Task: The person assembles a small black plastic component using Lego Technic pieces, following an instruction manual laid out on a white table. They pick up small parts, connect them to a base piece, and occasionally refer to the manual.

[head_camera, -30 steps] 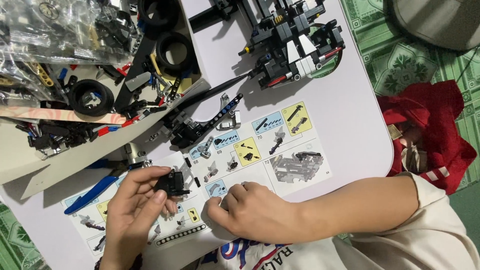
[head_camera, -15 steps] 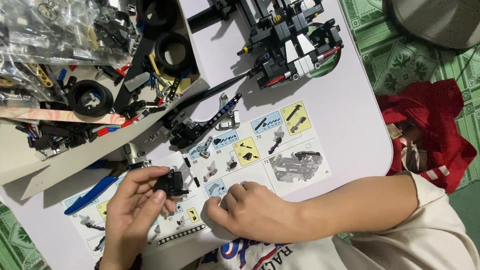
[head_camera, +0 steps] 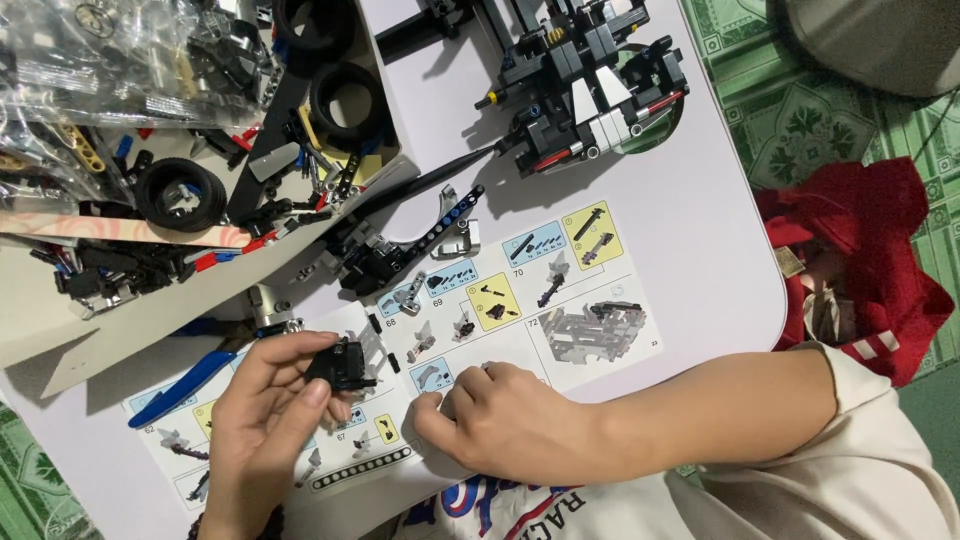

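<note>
A: Left hand [head_camera: 262, 420] up off the bench [head_camera: 690, 230], fingers curled around a small black brick sub-assembly [head_camera: 340, 363], pinched between thumb and fingertips just above the open instruction booklet [head_camera: 500, 330].

B: Right hand [head_camera: 500, 430] down on the booklet's lower edge, fingers loosely bent, fingertips pressing on the page. Holding a tiny piece or nothing at all? Cannot tell, too small to make out.

A: Best kept that way, probably: firm pinch on the sub-assembly, open face turned toward the right hand, orientation checked against the page diagrams before any push.

B: Worth keeping low over the booklet too, so a dropped pin lands on paper. Half-built black model [head_camera: 580, 90] well apart at the far side; loose parts tray [head_camera: 200, 270] to the left, blue tool [head_camera: 185, 385] just beside the left hand.
</note>
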